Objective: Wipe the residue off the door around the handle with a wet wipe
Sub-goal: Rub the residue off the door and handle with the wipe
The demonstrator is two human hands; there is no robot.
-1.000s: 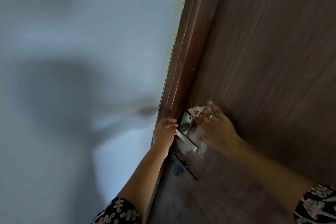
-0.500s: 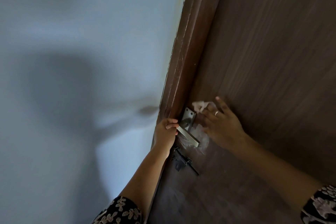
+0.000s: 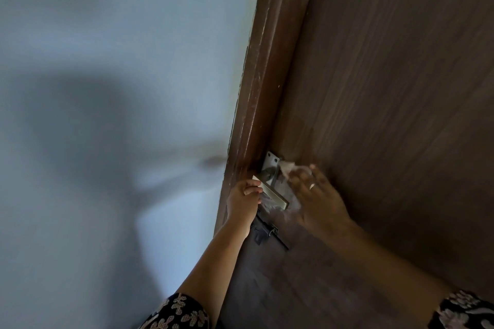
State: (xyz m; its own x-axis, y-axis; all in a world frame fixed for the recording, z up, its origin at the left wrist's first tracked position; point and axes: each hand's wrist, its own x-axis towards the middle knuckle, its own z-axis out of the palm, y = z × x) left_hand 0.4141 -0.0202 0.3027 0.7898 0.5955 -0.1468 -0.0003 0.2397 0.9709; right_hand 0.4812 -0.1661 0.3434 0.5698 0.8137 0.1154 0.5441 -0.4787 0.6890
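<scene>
A dark brown wooden door (image 3: 387, 88) fills the right side. Its silver lever handle (image 3: 272, 193) sits on a metal plate (image 3: 271, 161) near the door's left edge. My left hand (image 3: 243, 201) is wrapped around the door edge beside the handle's end. My right hand (image 3: 316, 199), blurred by motion and wearing a ring, presses a crumpled white wet wipe (image 3: 288, 167) flat against the door just right of the plate. Whitish residue (image 3: 290, 211) smears the wood below the handle, next to my right palm.
A black bolt latch (image 3: 267, 232) is fixed to the door below the handle. The brown door frame (image 3: 256, 88) runs up the middle, with a pale blue wall (image 3: 120, 88) and my shadow on the left.
My right hand has slid the wipe up the door and back down beside the handle plate. The left hand has stayed on the door edge.
</scene>
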